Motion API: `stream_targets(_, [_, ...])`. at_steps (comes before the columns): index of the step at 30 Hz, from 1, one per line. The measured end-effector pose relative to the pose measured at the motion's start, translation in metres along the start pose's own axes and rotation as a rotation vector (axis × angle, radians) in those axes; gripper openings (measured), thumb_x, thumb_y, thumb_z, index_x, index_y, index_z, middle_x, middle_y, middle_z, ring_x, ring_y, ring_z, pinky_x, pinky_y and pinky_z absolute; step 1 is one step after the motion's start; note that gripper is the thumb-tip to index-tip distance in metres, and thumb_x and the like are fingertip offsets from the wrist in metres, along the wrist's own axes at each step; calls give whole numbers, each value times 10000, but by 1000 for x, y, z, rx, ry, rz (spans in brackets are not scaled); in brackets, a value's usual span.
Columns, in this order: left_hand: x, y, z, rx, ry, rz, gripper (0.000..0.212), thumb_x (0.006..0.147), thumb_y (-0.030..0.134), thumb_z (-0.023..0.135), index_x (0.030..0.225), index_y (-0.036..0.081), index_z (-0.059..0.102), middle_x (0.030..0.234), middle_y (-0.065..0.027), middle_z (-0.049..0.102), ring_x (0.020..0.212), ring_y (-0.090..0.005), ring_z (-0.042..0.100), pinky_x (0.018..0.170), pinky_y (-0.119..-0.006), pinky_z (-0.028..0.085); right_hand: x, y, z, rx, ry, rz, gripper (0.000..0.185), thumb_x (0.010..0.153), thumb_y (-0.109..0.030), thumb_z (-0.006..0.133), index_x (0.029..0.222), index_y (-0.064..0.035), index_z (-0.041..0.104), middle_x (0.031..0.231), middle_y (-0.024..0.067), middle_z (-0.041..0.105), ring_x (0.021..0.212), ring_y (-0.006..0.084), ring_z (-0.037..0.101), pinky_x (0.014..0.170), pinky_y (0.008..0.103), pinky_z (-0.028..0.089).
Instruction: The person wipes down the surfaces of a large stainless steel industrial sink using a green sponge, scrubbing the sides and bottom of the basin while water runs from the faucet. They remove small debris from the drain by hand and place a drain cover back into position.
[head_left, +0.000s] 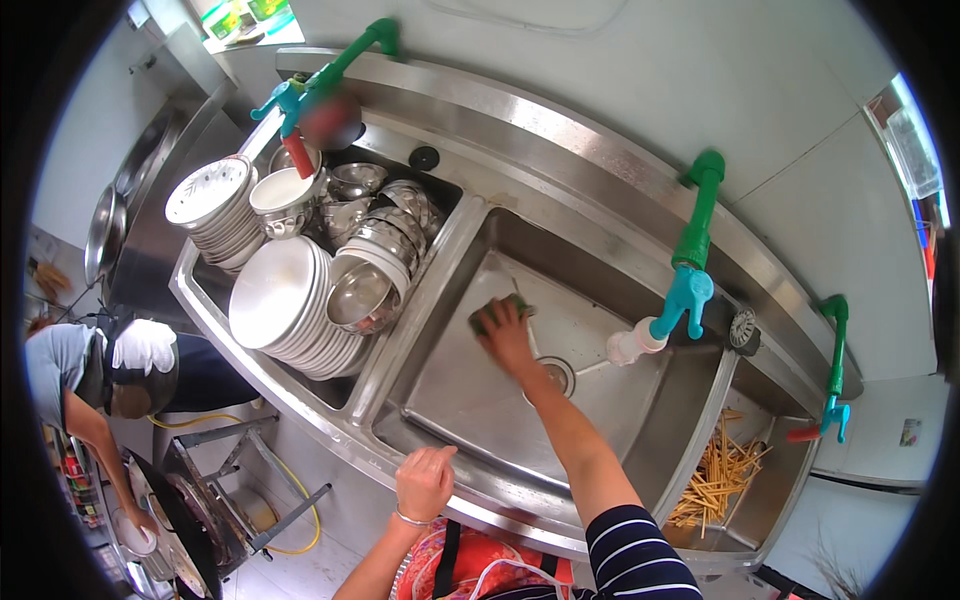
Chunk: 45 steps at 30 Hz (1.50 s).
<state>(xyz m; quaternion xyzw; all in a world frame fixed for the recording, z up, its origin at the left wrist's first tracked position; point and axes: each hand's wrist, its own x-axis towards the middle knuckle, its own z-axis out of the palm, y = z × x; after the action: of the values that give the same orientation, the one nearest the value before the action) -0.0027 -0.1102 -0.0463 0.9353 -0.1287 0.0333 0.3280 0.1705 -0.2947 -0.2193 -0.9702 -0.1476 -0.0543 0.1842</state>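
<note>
My right hand reaches down into the middle stainless steel sink basin. Under its fingers is a dark green scouring pad, pressed on the basin floor left of the drain strainer. The hand covers part of the pad. My left hand, with a bracelet at the wrist, is curled by the sink's front rim; nothing shows in it. A little water and small specks lie on the basin floor.
Stacked white plates and metal bowls fill the left basin. Chopsticks lie in the right one. A blue-handled tap overhangs the middle basin. At left, another person handles a white bowl near a wok.
</note>
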Motion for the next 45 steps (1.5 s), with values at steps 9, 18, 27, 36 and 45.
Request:
stream_targets(9, [-1, -3, -2, -3, 18, 18, 216, 656, 1, 557, 866, 46, 582, 707, -93, 566, 689, -260, 548, 619, -363, 440, -87, 31, -60, 231, -242, -138, 326, 716, -16, 492, 1028, -73, 571, 1191, 150, 484, 1110, 342, 443, 964, 397, 355])
stream_targets(18, [4, 0, -6, 27, 15, 44, 189, 665, 14, 569, 850, 49, 584, 695, -84, 569, 678, -247, 556, 612, -350, 447, -94, 96, -62, -28, 96, 367, 359, 680, 40, 482, 1010, -53, 589, 1097, 187, 510, 999, 357, 481, 875, 408, 393])
stream_targets(27, [-2, 1, -5, 23, 39, 49, 181, 671, 25, 568, 849, 48, 584, 675, -86, 554, 674, -245, 558, 606, -348, 455, -80, 89, -198, 638, 270, 348, 295, 735, 26, 551, 1023, -31, 573, 1000, 126, 569, 948, 255, 541, 803, 348, 418])
stream_targets(36, [4, 3, -6, -3, 53, 65, 188, 664, 14, 559, 849, 45, 575, 697, -87, 562, 683, -248, 554, 606, -350, 450, -1, 116, -210, -74, 439, 104, 295, 747, -39, 534, 1035, -95, 572, 1107, 159, 488, 995, 326, 477, 821, 382, 403])
stream_targets(45, [-2, -1, -7, -10, 39, 23, 212, 656, -3, 557, 863, 37, 577, 690, -94, 550, 674, -253, 554, 614, -345, 460, -124, 125, -156, 51, 190, 350, 389, 686, 36, 559, 1069, -26, 528, 1082, 212, 484, 1021, 364, 454, 867, 406, 372])
